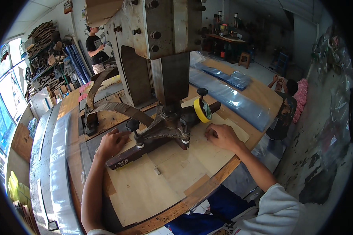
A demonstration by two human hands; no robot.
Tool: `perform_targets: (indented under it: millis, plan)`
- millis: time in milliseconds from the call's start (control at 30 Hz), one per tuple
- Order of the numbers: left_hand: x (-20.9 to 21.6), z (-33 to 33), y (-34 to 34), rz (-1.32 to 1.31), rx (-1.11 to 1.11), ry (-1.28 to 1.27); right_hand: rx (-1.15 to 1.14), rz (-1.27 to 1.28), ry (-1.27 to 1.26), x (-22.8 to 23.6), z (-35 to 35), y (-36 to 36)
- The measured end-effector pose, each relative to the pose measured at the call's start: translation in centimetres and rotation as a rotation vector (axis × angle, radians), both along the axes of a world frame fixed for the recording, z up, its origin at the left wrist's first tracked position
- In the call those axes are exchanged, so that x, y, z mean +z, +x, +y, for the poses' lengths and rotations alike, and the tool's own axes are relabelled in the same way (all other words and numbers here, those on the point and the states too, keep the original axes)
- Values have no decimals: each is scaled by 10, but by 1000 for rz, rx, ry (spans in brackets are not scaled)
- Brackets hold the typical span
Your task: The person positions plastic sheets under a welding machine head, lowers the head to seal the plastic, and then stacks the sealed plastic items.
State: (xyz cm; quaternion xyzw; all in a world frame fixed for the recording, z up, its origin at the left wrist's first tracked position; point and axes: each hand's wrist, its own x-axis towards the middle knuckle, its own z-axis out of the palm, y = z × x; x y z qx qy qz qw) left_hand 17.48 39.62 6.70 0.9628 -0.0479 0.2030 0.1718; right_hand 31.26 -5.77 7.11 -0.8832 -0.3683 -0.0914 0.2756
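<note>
A heavy metal press [170, 78] stands over the table, its long dark bar [125, 156] lying low above a tan board [145, 192]. At the left of the bar, near a black knob [132, 125], my left hand [114, 143] bends its fingers inward, close to the board. To the right of the bar, my right hand [223, 137] rests low over the board with fingers curled together. Whatever either hand pinches is too small or hidden to make out. A yellow tape roll [202, 111] hangs on the bar's right part. A small grey piece [157, 171] lies on the board.
Clear plastic sheets [235, 105] lie on the table's far right, and another plastic strip [60, 156] runs along the left. A curved metal strap [117, 109] arches behind the bar. One person [94, 49] stands far left; another person [284, 105] sits at right.
</note>
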Motion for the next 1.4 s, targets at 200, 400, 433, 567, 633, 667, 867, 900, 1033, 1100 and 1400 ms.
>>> perform_targets:
  millis: [200, 400, 433, 567, 633, 667, 867, 900, 1033, 1100, 1400]
  plan:
    - [-4, 3, 5, -28, -27, 5, -95, -93, -138, 1, 9, 13]
    - [-2, 2, 3, -35, -16, 10, -161, -147, -249, -5, 12, 24]
    - [-2, 2, 3, -23, -14, 14, -159, -155, -246, -3, 12, 24]
    - [-3, 2, 2, -20, -30, -3, -138, -106, -267, 2, 15, 18]
    - [-4, 3, 2, -21, -19, 4, -237, -99, -320, 1, 14, 18]
    - [-4, 4, 2, -23, -16, 2, -156, -96, -276, 0, 12, 20]
    - [-4, 4, 3, -39, -27, -5, 2, -115, -130, -5, 1, 18]
    - [-3, 2, 3, -36, -26, 1, 10, -116, -89, -7, -1, 18]
    - [-5, 5, 0, -30, -24, 8, 0, -41, -81, -6, -4, 9]
    - [-4, 4, 1, -22, -21, 7, 22, -38, -77, -5, -7, 6]
    - [-8, 9, 5, -23, -30, 1, 33, -90, -60, -5, -6, 6]
